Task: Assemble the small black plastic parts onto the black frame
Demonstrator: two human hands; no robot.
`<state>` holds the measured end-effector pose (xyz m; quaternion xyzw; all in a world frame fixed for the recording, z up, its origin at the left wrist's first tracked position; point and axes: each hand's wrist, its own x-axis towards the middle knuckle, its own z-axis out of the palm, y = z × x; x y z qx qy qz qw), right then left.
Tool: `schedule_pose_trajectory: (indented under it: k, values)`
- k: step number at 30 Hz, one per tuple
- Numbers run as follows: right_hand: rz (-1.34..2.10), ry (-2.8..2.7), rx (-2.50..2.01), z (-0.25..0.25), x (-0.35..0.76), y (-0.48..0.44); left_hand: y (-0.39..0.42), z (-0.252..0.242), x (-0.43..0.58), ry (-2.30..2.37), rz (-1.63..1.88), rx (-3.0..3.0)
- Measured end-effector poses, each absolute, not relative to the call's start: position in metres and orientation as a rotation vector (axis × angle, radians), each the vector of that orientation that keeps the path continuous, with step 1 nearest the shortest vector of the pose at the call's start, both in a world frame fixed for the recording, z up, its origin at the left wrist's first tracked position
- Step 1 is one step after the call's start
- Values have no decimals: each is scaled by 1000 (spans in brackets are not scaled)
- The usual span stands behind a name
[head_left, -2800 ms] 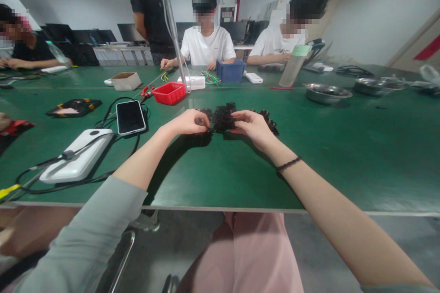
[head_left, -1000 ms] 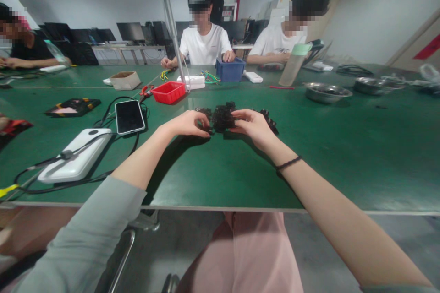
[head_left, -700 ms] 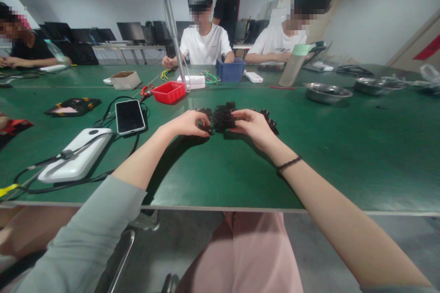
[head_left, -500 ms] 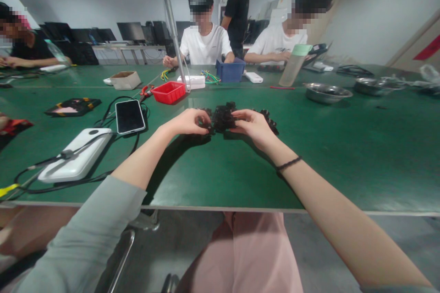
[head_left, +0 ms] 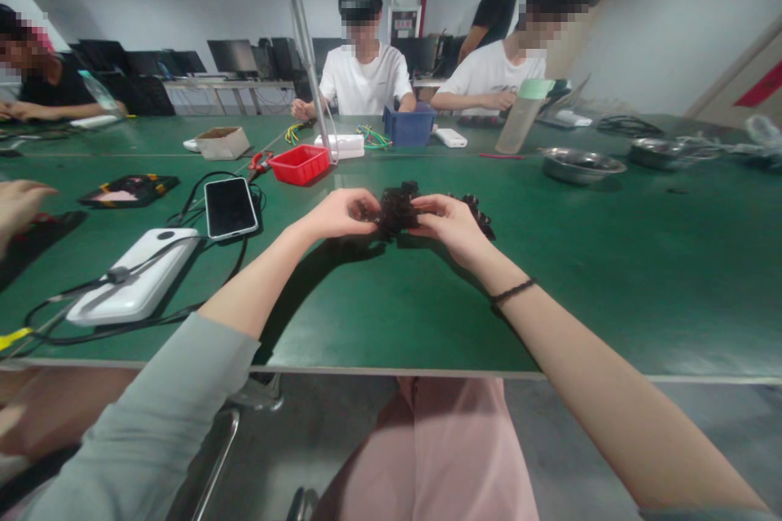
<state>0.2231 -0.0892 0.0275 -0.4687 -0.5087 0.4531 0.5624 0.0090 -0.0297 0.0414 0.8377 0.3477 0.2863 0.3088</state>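
Note:
A cluster of small black parts [head_left: 398, 210] sits on the green table in front of me, too dark and blurred to name their kind. My left hand [head_left: 345, 213] is closed at the cluster's left side, thumb and fingers pinching its edge. From the right, my right hand [head_left: 449, 224] grips the same cluster between thumb and fingertips. More black parts [head_left: 480, 216] lie just behind the right hand, partly covered by it. The fingertips hide some of what each hand holds.
Left of me lie a phone [head_left: 230, 207], a white power bank [head_left: 138, 275] and black cables. A red tray [head_left: 300, 165], blue bin [head_left: 409, 126], bottle [head_left: 523, 118] and metal bowl [head_left: 583, 167] stand farther back. Another person's hand [head_left: 24, 207] is at the far left.
My left hand has shifted slightly up and right against the black cluster; my right hand has stayed put. A neighbour's hand has come in at the left, and a standing person has moved right.

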Motion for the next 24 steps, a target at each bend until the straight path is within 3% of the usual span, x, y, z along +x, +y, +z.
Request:
schedule_pose_trajectory:
  k: [24]
  values:
    - [1072,-1209,-1104,25,224,-88,-23,32,12,794,832,2018]
